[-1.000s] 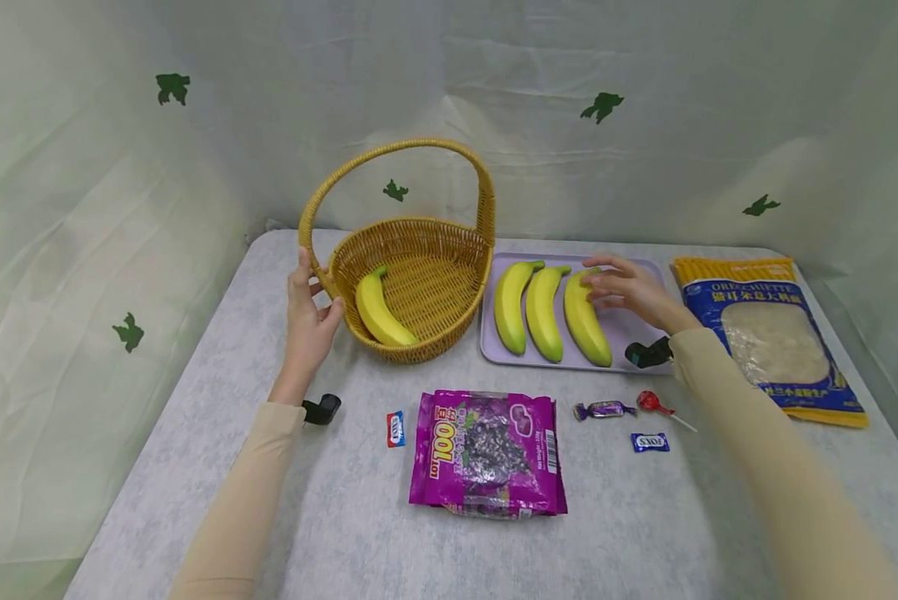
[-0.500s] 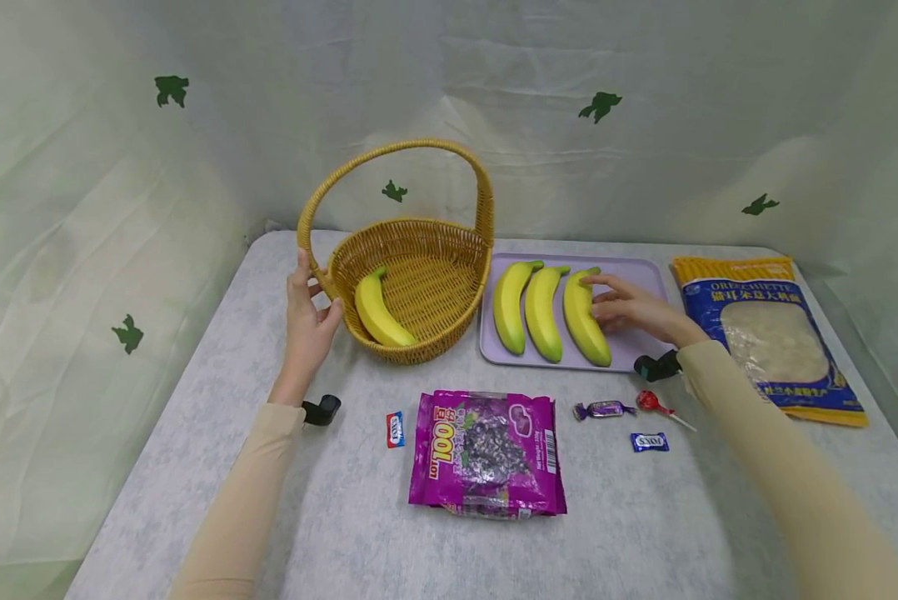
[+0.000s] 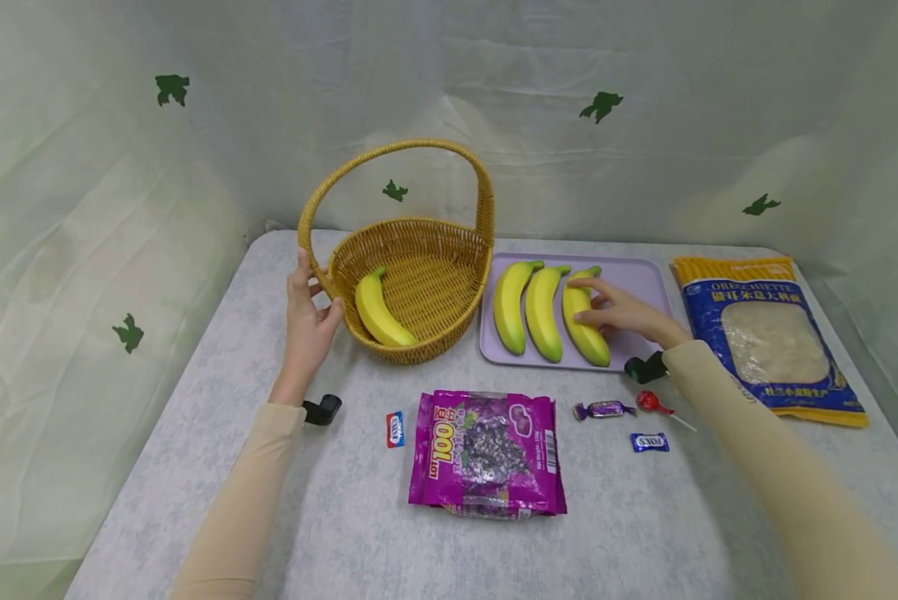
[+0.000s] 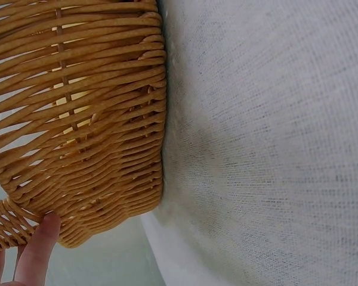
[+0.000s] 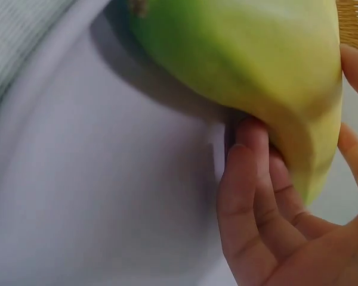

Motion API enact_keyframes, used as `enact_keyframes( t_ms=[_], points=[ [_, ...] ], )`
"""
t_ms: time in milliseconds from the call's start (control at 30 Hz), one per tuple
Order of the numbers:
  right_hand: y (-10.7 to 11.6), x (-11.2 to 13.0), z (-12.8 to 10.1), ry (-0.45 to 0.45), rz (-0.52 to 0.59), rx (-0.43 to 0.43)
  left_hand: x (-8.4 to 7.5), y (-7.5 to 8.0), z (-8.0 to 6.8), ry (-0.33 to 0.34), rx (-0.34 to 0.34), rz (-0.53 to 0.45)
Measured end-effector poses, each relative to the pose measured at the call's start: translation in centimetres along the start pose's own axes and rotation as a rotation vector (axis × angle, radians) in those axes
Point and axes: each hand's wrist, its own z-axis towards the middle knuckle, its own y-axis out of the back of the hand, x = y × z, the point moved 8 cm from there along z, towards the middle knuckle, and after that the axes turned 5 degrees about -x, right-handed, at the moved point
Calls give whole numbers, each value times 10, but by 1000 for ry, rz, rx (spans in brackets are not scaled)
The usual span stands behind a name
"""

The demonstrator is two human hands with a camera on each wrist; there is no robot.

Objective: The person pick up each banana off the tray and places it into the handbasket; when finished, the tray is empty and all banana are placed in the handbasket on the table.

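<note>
My left hand [image 3: 316, 287] grips the wicker basket [image 3: 411, 227] at the foot of its handle on the left side; in the left wrist view a fingertip [image 4: 39, 244] lies against the basket's weave [image 4: 77, 119]. One yellow banana [image 3: 380, 312] lies inside the basket. Three bananas lie on the lilac tray [image 3: 636, 271]. My right hand [image 3: 587, 304] curls round the rightmost banana [image 3: 593, 348]. In the right wrist view its fingers [image 5: 244, 179] reach under that banana [image 5: 244, 59], which rests on the tray [image 5: 95, 179].
A purple candy bag [image 3: 486, 450] lies at the front middle. Small wrapped candies [image 3: 395, 428] [image 3: 605, 409] [image 3: 650, 442] and a red lollipop [image 3: 651, 402] lie around it. A blue pasta packet [image 3: 771, 333] sits at the right. A cloth backdrop closes the table's back and sides.
My right hand slid left from the tray's right part and closed round the rightmost banana. The left hand and basket stayed still.
</note>
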Motion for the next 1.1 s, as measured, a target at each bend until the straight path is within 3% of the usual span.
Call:
enact_keyframes(
  t_ms=[167,400,733,1100],
  points=[
    [2,1,0,15,-2,-41,0,0,0,-2,5,-8],
    [6,20,-9,75,112,-28,3,0,0,-4,0,-3],
    [-8,63,-12,168,202,65,3,0,0,-9,-7,6],
    [-47,128,-7,303,265,223,1,0,-1,-16,-4,16]
  ],
)
